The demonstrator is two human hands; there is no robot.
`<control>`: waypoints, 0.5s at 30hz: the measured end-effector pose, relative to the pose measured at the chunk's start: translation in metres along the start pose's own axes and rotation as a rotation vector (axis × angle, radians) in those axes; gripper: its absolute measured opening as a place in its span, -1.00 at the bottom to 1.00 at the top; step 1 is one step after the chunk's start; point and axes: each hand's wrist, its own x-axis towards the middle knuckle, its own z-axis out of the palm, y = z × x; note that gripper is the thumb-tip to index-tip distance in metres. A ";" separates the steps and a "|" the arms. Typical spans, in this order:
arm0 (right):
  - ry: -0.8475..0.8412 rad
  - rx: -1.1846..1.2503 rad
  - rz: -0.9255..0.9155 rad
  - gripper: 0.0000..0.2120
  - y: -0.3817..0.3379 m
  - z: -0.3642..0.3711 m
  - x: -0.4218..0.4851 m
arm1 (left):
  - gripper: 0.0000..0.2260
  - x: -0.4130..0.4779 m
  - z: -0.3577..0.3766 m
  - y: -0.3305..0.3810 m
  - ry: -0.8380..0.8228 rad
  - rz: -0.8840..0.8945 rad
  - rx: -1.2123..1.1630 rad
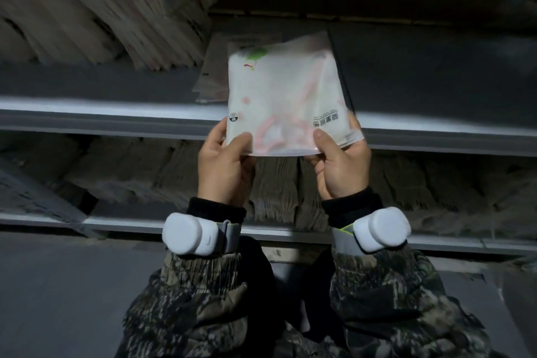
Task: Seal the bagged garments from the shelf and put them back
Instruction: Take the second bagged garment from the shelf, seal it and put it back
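Observation:
A frosted plastic bag (286,90) with a white garment printed in pink and green is held up in front of the grey metal shelf (116,116). My left hand (225,164) pinches the bag's near left corner, thumb on top. My right hand (341,163) pinches the near right corner at the zip strip. The bag's far end reaches over the shelf board. Behind it, a small pile of similar bags (212,73) lies flat on the shelf.
Dense rows of packed bags (101,17) fill the shelf to the left and the level above. More packed bags (276,186) fill the lower level. Dark bare shelf board (436,73) lies to the right of the held bag.

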 end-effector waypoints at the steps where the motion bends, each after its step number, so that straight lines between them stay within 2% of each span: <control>1: -0.004 -0.026 -0.016 -0.51 0.004 0.001 0.003 | -0.64 0.005 -0.003 -0.001 0.008 0.014 0.010; 5: -0.035 -0.208 -0.055 -0.46 0.015 0.004 0.014 | -0.66 0.027 -0.012 0.003 0.056 0.068 0.091; 9: -0.073 -0.406 -0.111 -0.51 0.021 0.010 0.025 | -0.69 0.046 -0.021 0.006 0.114 0.128 0.224; 15: -0.129 -0.563 -0.161 -0.48 0.029 0.022 0.050 | -0.70 0.080 -0.031 0.014 0.097 0.255 0.399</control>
